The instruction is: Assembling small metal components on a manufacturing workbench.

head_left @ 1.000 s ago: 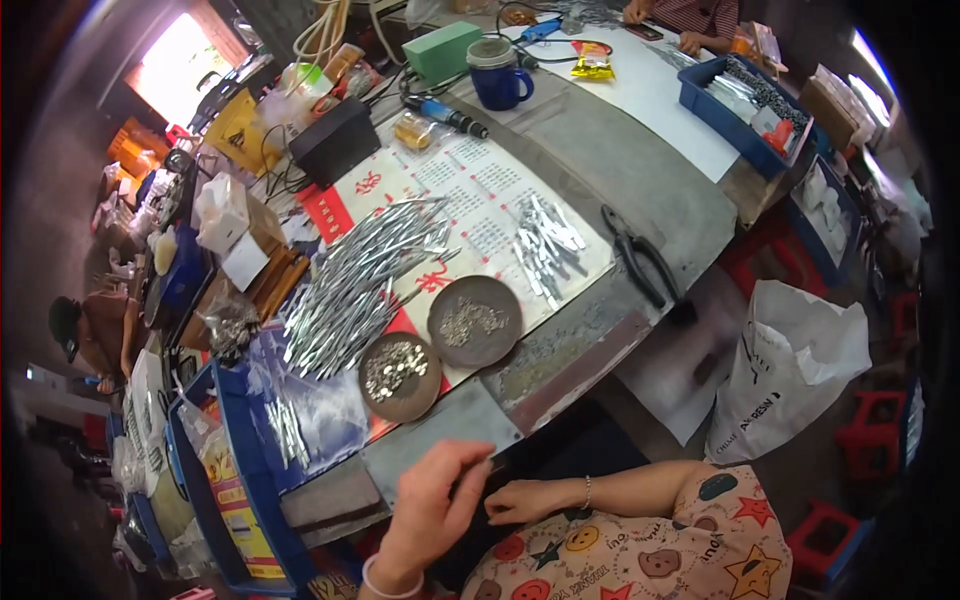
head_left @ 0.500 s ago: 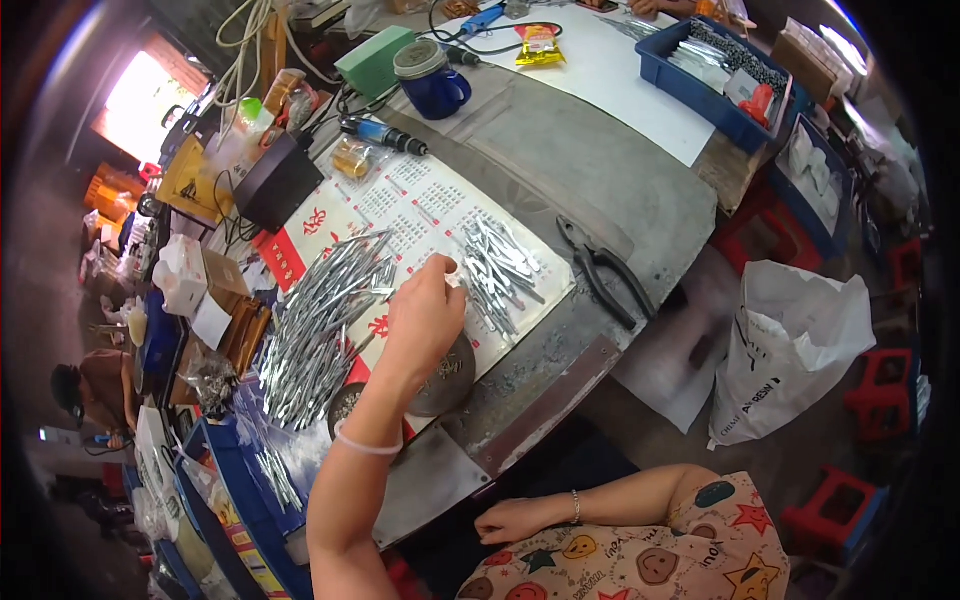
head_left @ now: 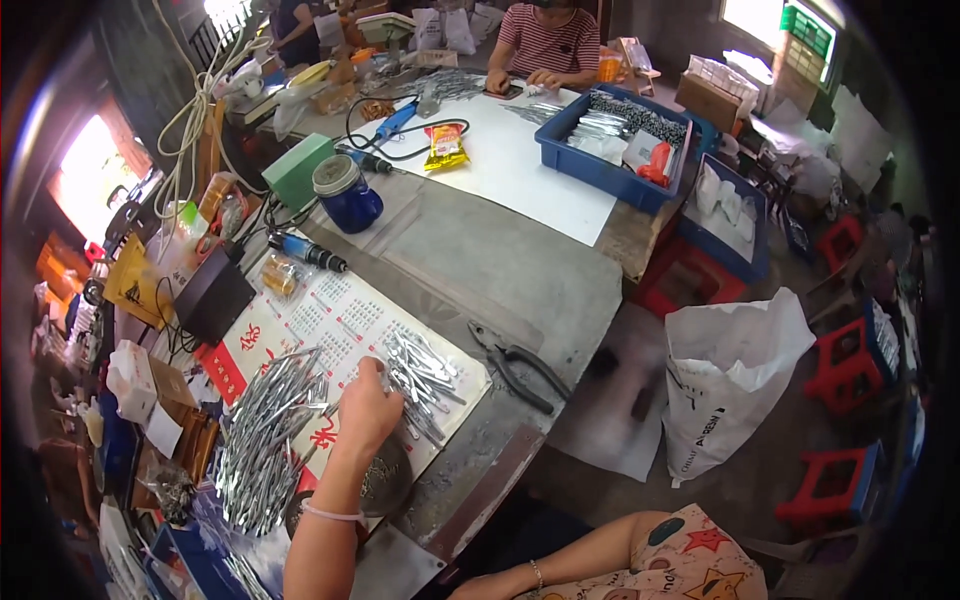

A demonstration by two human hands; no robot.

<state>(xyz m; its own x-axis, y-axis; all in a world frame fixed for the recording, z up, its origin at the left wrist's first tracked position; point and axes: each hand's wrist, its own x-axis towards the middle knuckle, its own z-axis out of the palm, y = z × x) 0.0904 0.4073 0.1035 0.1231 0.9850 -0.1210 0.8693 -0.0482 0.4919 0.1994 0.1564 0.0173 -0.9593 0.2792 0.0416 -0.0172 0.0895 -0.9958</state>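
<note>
left hand lower now on metal pins (blue tray of parts)

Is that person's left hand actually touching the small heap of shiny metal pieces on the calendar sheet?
Touching. The head view shows the left hand with its fingers lying on the edge of the small pile of metal pieces, no gap between them.

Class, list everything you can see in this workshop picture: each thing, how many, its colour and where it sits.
small pile of metal pieces: one, silver, on the calendar sheet, under the left hand
large pile of metal pieces: one, silver, left of the hand
calendar sheet: one, white and red, on the table
pliers: one, black, right of the sheet
jar: one, blue, mid table
crate: one, blue, far end
bag: one, white, on the floor
stools: several, red, right
co-worker: one, striped top, far end
left hand: on the small pile
right hand: bottom edge, grip unclear
</note>
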